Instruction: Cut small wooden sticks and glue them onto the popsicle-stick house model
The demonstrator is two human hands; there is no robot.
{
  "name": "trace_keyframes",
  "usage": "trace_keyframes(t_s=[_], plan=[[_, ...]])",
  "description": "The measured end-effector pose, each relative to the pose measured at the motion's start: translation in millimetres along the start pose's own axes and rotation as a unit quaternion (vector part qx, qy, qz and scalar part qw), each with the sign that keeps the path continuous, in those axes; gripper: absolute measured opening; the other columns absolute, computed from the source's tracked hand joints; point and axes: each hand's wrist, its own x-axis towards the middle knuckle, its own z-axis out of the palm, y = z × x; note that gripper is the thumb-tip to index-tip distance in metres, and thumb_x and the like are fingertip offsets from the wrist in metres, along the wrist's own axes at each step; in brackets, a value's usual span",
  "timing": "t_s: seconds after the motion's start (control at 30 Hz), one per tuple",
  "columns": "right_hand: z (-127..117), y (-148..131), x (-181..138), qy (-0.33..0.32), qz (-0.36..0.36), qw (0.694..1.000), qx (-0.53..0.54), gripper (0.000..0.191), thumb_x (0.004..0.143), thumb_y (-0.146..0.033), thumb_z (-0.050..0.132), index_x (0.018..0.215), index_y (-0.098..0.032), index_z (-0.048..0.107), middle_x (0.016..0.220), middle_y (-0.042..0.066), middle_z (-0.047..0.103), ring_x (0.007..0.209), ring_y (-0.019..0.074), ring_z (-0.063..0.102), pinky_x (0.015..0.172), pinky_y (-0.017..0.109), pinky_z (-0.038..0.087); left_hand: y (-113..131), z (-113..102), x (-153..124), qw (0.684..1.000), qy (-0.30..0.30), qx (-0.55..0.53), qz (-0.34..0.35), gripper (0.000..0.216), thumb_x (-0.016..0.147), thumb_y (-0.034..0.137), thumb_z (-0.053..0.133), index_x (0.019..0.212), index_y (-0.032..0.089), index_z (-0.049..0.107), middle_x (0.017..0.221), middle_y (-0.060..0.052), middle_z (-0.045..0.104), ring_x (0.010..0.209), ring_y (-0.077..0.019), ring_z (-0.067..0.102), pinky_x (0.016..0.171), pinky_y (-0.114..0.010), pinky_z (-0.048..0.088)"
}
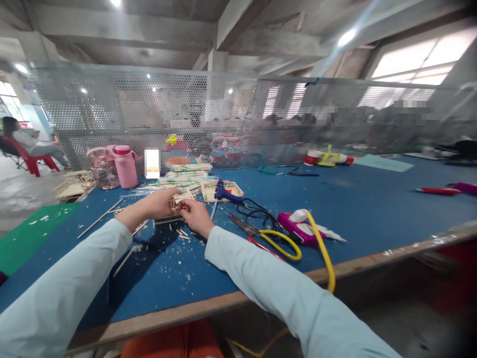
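Over the blue table, my left hand is closed round a small frame of pale wooden sticks. My right hand is closed at the near side of the same frame, its fingertips meeting it; the fingers partly hide it. Several cut stick pieces lie just below my hands. Behind and to the right stands a wooden stick tray, with a blue glue gun resting on it. Scissors with yellow handles lie right of my right hand.
Bundles of sticks lie behind my hands, near a pink bottle and a clear pink jug. A purple power strip with a yellow cord sits at right. Perforated metal screens border the table's back. A person sits far left.
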Motion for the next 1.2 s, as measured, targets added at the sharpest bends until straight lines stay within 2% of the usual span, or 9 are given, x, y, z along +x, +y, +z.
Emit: trace_keyframes(t_s=[0.2,0.4,0.67,0.83,0.87,0.93,1.03,1.13,1.2], plan=[[-2,-5,0,-0.011,0.022,1.000,-0.018,0.030,0.072,-0.012,0.048,0.098,-0.020,0.062,0.084,0.001,0.068,0.079,0.0152,0.061,0.073,0.024,0.044,4,-2,5,1.000,0.016,-0.007,-0.016,0.058,0.062,0.033,0.060,0.117,0.015,0.053,0.083,-0.008,0.067,0.072,-0.0200,0.060,0.062,-0.025,0.041],[-6,-10,-2,-0.016,0.018,0.997,-0.067,0.032,0.075,-0.016,0.050,0.105,-0.022,0.060,0.092,0.003,0.068,0.087,0.0175,0.060,0.076,0.025,0.042,4,0,13,0.999,0.039,0.007,-0.014,0.049,0.065,0.031,0.059,0.111,0.017,0.057,0.070,-0.005,0.065,0.064,-0.0189,0.058,0.061,-0.026,0.040],[-6,-7,-2,-0.003,0.011,0.998,-0.064,0.028,0.074,-0.018,0.051,0.099,-0.020,0.063,0.081,0.002,0.069,0.076,0.0158,0.060,0.070,0.023,0.042,7,4,16,0.998,0.059,-0.024,-0.022,0.042,0.062,0.026,0.063,0.103,0.020,0.062,0.068,-0.003,0.064,0.064,-0.0184,0.058,0.061,-0.026,0.039],[-23,-11,-10,0.036,0.000,0.997,-0.072,0.024,0.073,-0.016,0.049,0.091,-0.018,0.066,0.083,0.003,0.069,0.074,0.0130,0.060,0.070,0.021,0.042,12,2,14,0.997,0.048,-0.039,-0.040,0.042,0.062,0.021,0.060,0.104,0.018,0.062,0.060,-0.001,0.062,0.059,-0.0178,0.056,0.058,-0.025,0.038],[-28,-12,-12,0.023,0.005,0.995,-0.093,0.022,0.072,-0.016,0.051,0.087,-0.017,0.067,0.079,0.003,0.069,0.072,0.0134,0.060,0.067,0.021,0.042,11,2,14,0.997,0.049,-0.040,-0.040,0.042,0.062,0.020,0.060,0.104,0.018,0.062,0.059,-0.001,0.062,0.058,-0.0177,0.056,0.057,-0.025,0.038],[-39,-12,-16,-0.052,0.023,0.986,-0.155,0.017,0.066,-0.013,0.053,0.073,-0.016,0.069,0.069,0.004,0.067,0.066,0.0148,0.060,0.060,0.022,0.040,10,3,14,0.997,0.053,-0.041,-0.038,0.041,0.062,0.019,0.059,0.103,0.018,0.062,0.060,-0.001,0.062,0.059,-0.0175,0.056,0.058,-0.026,0.039],[-53,-11,-18,-0.152,0.067,0.958,-0.233,0.015,0.062,-0.010,0.057,0.063,-0.017,0.070,0.062,0.006,0.067,0.064,0.0162,0.060,0.055,0.022,0.037,8,3,14,0.997,0.050,-0.027,-0.043,0.042,0.063,0.020,0.058,0.105,0.018,0.061,0.063,-0.001,0.063,0.060,-0.0169,0.057,0.060,-0.026,0.039],[-60,-10,-19,-0.173,0.115,0.938,-0.277,0.010,0.063,-0.018,0.063,0.068,-0.019,0.072,0.071,0.007,0.069,0.071,0.0176,0.062,0.058,0.023,0.038,9,2,13,0.998,0.025,-0.009,-0.048,0.044,0.066,0.023,0.057,0.109,0.016,0.058,0.067,-0.002,0.063,0.063,-0.0161,0.057,0.061,-0.026,0.040],[-60,-12,-19,-0.173,0.127,0.933,-0.289,0.016,0.060,-0.029,0.069,0.074,-0.021,0.072,0.078,0.007,0.070,0.077,0.0193,0.062,0.060,0.023,0.039,11,0,13,0.998,0.010,-0.007,-0.054,0.046,0.067,0.023,0.056,0.112,0.015,0.056,0.069,-0.002,0.064,0.065,-0.0158,0.057,0.062,-0.025,0.041]])
